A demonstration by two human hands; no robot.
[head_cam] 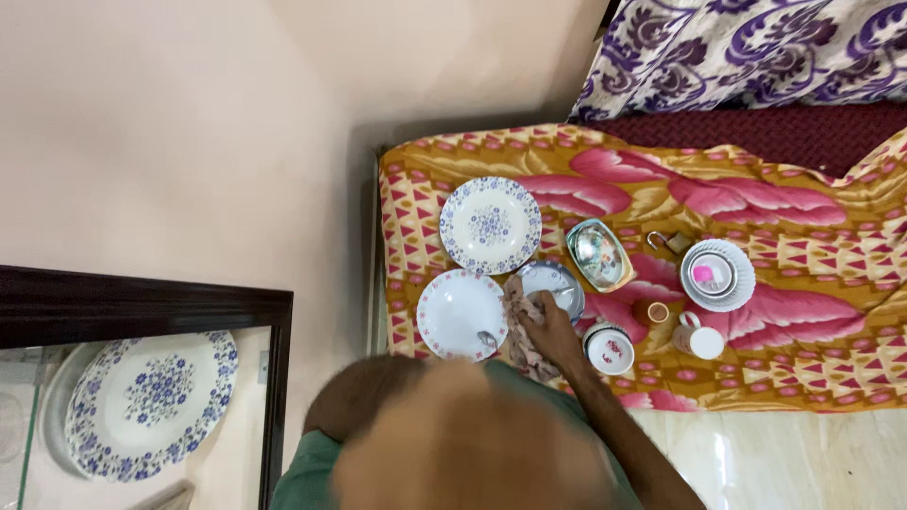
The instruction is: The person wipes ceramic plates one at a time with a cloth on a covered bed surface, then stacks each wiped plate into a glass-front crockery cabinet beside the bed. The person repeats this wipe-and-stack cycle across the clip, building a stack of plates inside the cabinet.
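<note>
My right hand (551, 324) reaches forward and grips a brownish patterned cloth (521, 342), pressing it against a small steel plate (564, 280) on the bed. Just left of it lies a white plate with a pink dotted rim (453, 307), and a spoon (487, 338) rests at that plate's near edge. Behind it sits a larger plate with a blue floral pattern (489, 225). My left hand is out of sight; only the shoulder shows beside my blurred head at the bottom.
On the yellow and pink bedsheet (812, 368) also stand an oval steel dish (598, 253), stacked white bowls (718, 274), a small brown cup (651, 311), a white mug (700, 340) and a red-patterned bowl (610, 350). A dark-framed cabinet (274, 378) at left holds a blue floral plate (151, 397).
</note>
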